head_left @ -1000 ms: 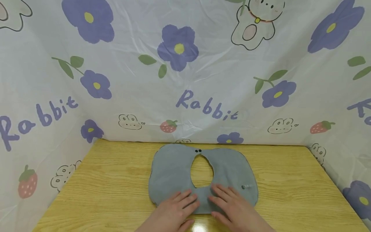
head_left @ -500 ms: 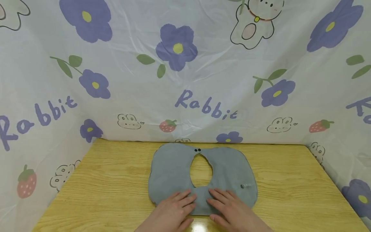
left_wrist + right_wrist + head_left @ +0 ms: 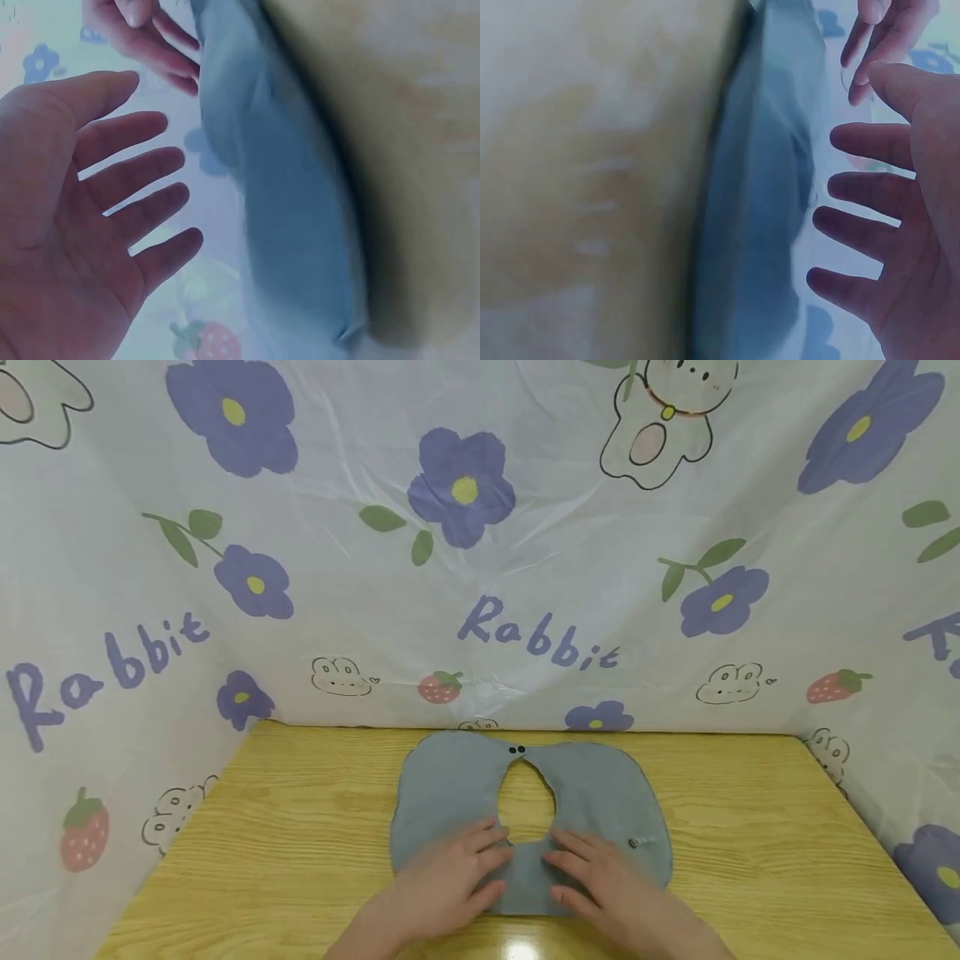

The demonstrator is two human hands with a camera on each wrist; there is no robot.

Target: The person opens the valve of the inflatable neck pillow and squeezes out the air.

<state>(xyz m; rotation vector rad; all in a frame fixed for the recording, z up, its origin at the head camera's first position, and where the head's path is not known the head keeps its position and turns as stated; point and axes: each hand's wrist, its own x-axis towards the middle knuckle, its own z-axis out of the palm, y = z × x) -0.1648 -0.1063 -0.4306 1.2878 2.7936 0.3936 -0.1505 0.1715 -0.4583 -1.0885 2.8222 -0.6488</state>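
A grey-blue inflatable neck pillow [image 3: 450, 785] lies flat on the table, its oval opening in the middle. Two black snaps [image 3: 517, 750] meet at its far edge, and a small clear valve [image 3: 635, 842] shows on its right half. Over the near left part is my left hand [image 3: 448, 878], fingers spread and fairly straight. My right hand [image 3: 615, 887] mirrors it over the near right part. Both wrist views show a gap between the fingertips and the pillow's surface; neither hand grips anything.
The wood-grain table [image 3: 300, 810] extends on both sides of the pillow. A white curtain [image 3: 360, 602] printed with flowers, rabbits and strawberries hangs along the back and both sides.
Both hands were resting flat on the near part of the pillow; now they are raised off it, the left blurred by motion and shifted slightly forward. The pillow stays in place.
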